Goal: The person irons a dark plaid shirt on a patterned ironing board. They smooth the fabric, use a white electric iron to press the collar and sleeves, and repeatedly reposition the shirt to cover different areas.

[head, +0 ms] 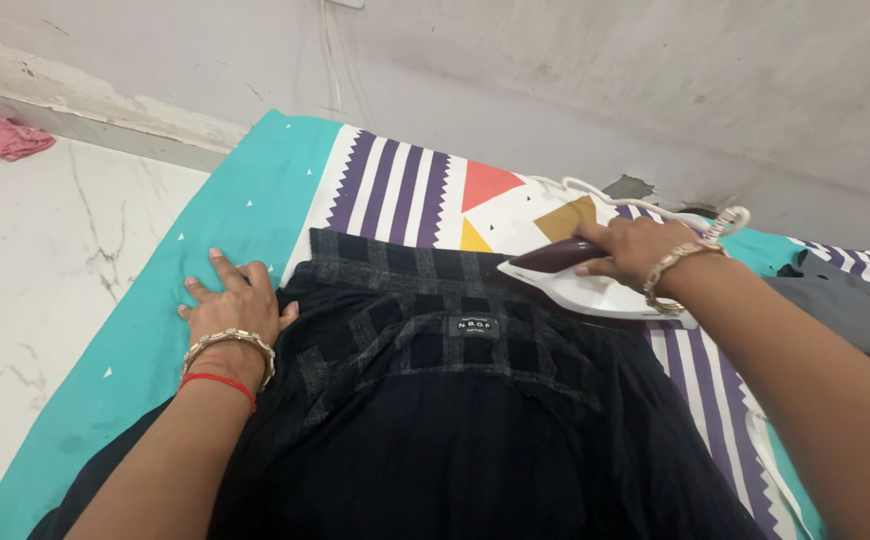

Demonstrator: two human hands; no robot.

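I see my right hand wrapped tight around the maroon handle of a white clothes iron, fingers curled shut over the grip. The iron lies flat on the upper right part of a dark checked shirt, at the collar end, with its long axis running left to right and its pointed nose toward the left, toward the shirt's middle. Its white cord trails off behind my wrist toward the wall.

My left hand lies flat with the fingers spread apart, palm down, gripping nothing; it presses at the shirt's left edge, partly on the cloth and partly on the teal border of the bedsheet. The shirt is spread with its collar toward the far edge of the sheet and its body running back toward me. A small woven label sits just below the collar, near the iron's nose.

The sheet carries purple and white stripes and coloured triangles. A pink rag lies on the marble floor, well apart from everything, at the far left
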